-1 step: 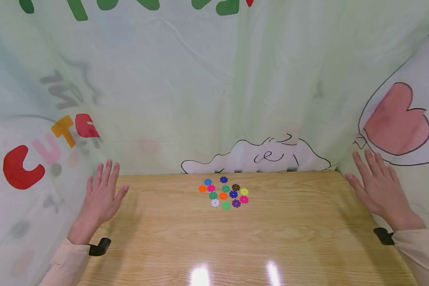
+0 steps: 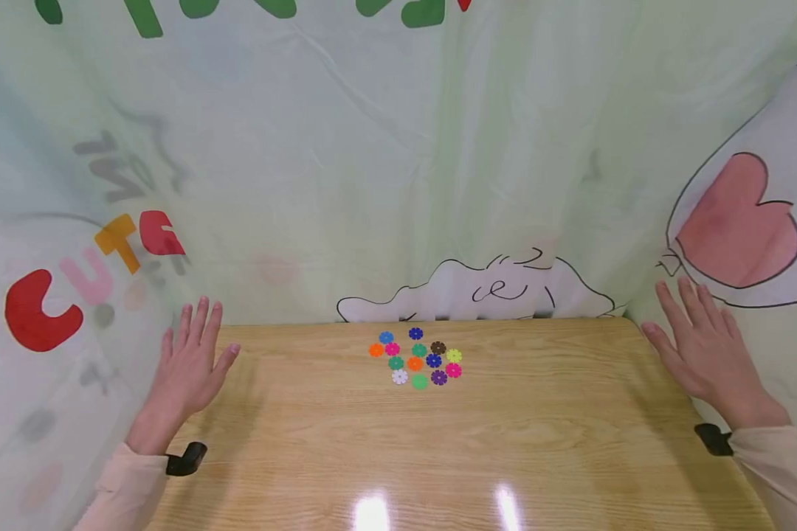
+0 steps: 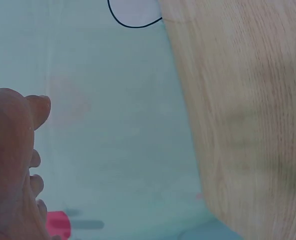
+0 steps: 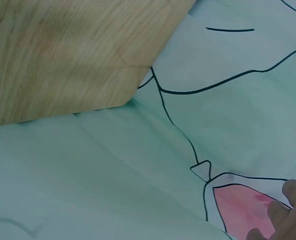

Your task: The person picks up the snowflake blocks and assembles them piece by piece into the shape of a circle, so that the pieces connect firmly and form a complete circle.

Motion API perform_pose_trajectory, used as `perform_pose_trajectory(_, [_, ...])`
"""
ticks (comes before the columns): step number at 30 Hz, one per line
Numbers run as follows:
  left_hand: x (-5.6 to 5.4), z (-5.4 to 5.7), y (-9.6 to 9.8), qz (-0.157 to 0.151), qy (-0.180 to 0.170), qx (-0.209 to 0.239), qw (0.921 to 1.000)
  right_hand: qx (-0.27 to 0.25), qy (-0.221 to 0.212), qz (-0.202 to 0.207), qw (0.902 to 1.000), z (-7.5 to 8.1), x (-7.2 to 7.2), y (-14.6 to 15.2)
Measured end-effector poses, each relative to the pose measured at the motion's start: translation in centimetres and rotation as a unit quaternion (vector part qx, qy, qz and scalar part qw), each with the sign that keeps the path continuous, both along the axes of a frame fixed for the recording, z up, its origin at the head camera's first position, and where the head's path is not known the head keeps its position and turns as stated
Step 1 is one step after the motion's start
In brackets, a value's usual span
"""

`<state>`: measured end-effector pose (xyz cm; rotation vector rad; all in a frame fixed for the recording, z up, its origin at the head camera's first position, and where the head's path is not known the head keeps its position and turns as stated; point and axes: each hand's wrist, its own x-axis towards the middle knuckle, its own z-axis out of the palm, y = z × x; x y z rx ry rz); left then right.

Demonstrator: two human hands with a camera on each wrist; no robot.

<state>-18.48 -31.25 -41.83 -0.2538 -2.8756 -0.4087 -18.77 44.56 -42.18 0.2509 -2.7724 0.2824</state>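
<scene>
Several small notched plastic discs lie loosely grouped near the back middle of the wooden table (image 2: 398,442). Among them are a white disc (image 2: 399,377), a purple disc (image 2: 439,377), a brown disc (image 2: 437,347) and a yellow disc (image 2: 454,356). My left hand (image 2: 191,361) is held up over the table's left edge, fingers straight and spread, holding nothing. Over the right edge my right hand (image 2: 707,350) is raised the same way, also holding nothing. Both hands are far from the discs. In the wrist views, only parts of the left hand (image 3: 10,160) and right hand (image 4: 288,215) show.
A pale printed curtain (image 2: 305,184) hangs behind the table and along both sides. It carries coloured letters at left and a pink heart (image 2: 737,221) at right. A black wrist strap (image 2: 187,459) sits on the left wrist, another strap (image 2: 713,439) on the right.
</scene>
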Motion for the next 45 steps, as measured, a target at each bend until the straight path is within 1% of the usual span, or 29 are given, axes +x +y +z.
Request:
perform_pose_trajectory(4, [0.1, -0.5, -0.1, 0.001, -0.004, 0.004, 1.0, 0.002, -0.005, 0.0, 1.0, -0.2, 0.1, 0.1])
perform_pose_trajectory(9, [0.2, -1.2, -0.4, -0.006, -0.004, 0.006, 1.0, 0.002, -0.01, 0.0, 0.9999, -0.6, 0.2, 0.2])
perform_pose_trajectory(17, [0.2, -0.9, -0.4, -0.006, -0.015, 0.007, 0.9999, 0.0, -0.029, 0.014, 0.9995, -1.6, -0.4, -0.5])
perform_pose_trajectory(20, [0.1, -0.9, -0.1, -0.01, -0.021, 0.0, 0.9997, -0.001, -0.029, 0.027, 0.9992, -2.6, -0.8, -1.6])
perform_pose_trajectory(23, [-0.2, -1.3, 0.9, -0.018, -0.043, -0.009, 0.9989, -0.011, -0.021, 0.061, 0.9979, -4.2, -1.1, -3.6])
perform_pose_trajectory(25, [-0.4, -2.1, 2.2, -0.03, -0.061, -0.015, 0.9976, -0.032, -0.037, 0.085, 0.9952, -5.2, -1.2, -5.7])
perform_pose_trajectory(28, [-0.8, -3.9, 5.3, -0.054, -0.093, -0.006, 0.9942, -0.079, -0.087, 0.109, 0.987, -6.3, -1.3, -10.2])
perform_pose_trajectory(30, [-1.1, -5.3, 7.9, -0.072, -0.114, 0.006, 0.9908, -0.118, -0.137, 0.118, 0.9764, -6.6, -1.4, -13.8])
perform_pose_trajectory(31, [-1.4, -5.9, 9.3, -0.083, -0.123, 0.018, 0.9888, -0.135, -0.156, 0.126, 0.9702, -6.8, -1.7, -15.6])
perform_pose_trajectory(34, [-2.3, -7.8, 13.8, -0.116, -0.145, 0.053, 0.9812, -0.175, -0.195, 0.149, 0.9536, -7.7, -2.9, -20.5])
perform_pose_trajectory(36, [-3.0, -8.9, 16.6, -0.142, -0.151, 0.081, 0.9749, -0.187, -0.204, 0.158, 0.948, -8.5, -3.6, -23.0])
perform_pose_trajectory(38, [-3.6, -10.0, 19.0, -0.162, -0.154, 0.101, 0.9696, -0.19, -0.21, 0.161, 0.9456, -9.3, -4.2, -24.7])
perform_pose_trajectory(40, [-4.1, -11.0, 20.9, -0.172, -0.146, 0.107, 0.9683, -0.19, -0.222, 0.148, 0.9449, -10.1, -4.6, -25.9])
perform_pose_trajectory(42, [-4.5, -12.0, 22.4, -0.171, -0.133, 0.094, 0.9718, -0.178, -0.231, 0.132, 0.9474, -10.8, -4.8, -26.7])
perform_pose_trajectory(45, [-4.8, -13.0, 23.6, -0.154, -0.104, 0.06, 0.9807, -0.162, -0.234, 0.103, 0.9532, -11.5, -4.9, -27.3])
